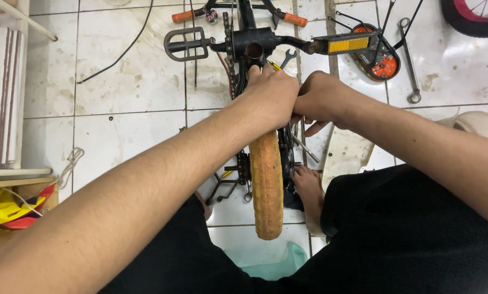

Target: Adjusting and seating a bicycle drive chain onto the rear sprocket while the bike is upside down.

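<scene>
A small black bicycle lies upside down on the tiled floor, its tan rear tyre (266,185) pointing toward me. My left hand (272,95) is closed over the top of the tyre near the bottom bracket (253,50), with a thin yellow-tipped tool (275,66) poking out beyond its knuckles. My right hand (321,98) is clenched right beside it on the frame's right side, fingers curled under. What the right hand grips is hidden. The chain (228,49) runs along the left of the frame. My bare foot (309,188) rests by the wheel.
Pedals stick out left (185,44) and right (348,43). A long ring spanner (409,60), a small spanner (287,57) and an orange-black part (383,62) lie at the back right. White boards (3,92) and a yellow bag (1,209) sit at the left. Black cable (121,54) trails across tiles.
</scene>
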